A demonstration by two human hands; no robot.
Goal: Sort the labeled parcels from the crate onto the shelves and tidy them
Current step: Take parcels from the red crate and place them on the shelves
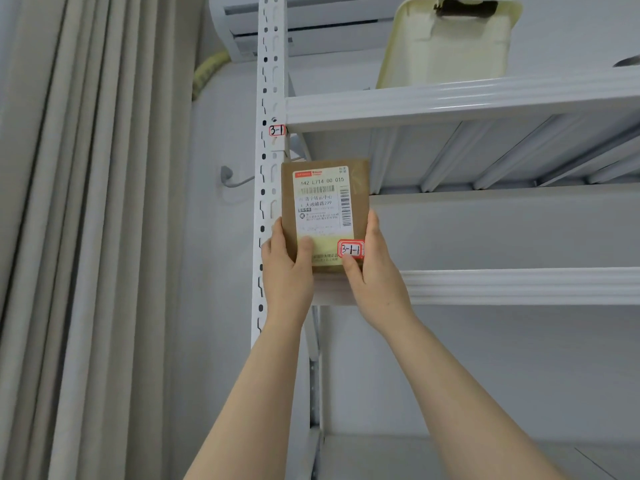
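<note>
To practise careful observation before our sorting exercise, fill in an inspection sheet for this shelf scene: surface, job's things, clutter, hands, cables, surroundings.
Surface: white metal shelf, ribbed front edge.
Job's things: brown parcel held upright at the shelf's left end, sticker reading 3-1-1; post tag reading 3-1.
Clutter: cream bin on the upper shelf.
Hands: left hand and right hand grip the parcel's lower sides, thumbs on its front.
Cables: grey wall cable; wrapped hose below the air conditioner.
Surroundings: beige curtain, white wall.

The left hand (287, 271) and right hand (375, 275) mask lower corners of the parcel (360, 202); fine print on its shipping label (320, 202) is unreadable; a dark object (628, 60) is cropped at right.
</note>
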